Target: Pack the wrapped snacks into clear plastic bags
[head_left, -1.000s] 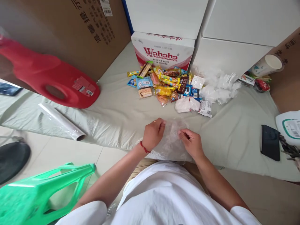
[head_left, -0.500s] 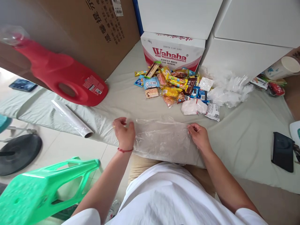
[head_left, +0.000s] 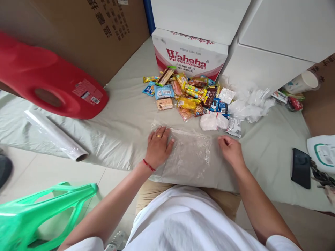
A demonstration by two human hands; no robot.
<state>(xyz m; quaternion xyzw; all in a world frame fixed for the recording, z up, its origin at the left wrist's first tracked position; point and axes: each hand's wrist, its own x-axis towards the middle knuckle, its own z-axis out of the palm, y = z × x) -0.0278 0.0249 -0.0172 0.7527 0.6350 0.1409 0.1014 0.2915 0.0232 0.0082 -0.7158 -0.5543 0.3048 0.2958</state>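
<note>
Near the lower middle of the frame, my left hand (head_left: 157,146) lies flat and open on the clear plastic sheet (head_left: 190,157), pressing its left edge so it stays smooth on the grey cloth (head_left: 125,118). My right hand (head_left: 231,151) rests with loosely curled fingers just beside the right edge, gripping nothing. Above the sheet, the snack pile (head_left: 188,96) waits.

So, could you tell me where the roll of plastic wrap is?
The roll of plastic wrap lies at the left of the head view, below the red jug, left of the left hand.
</note>
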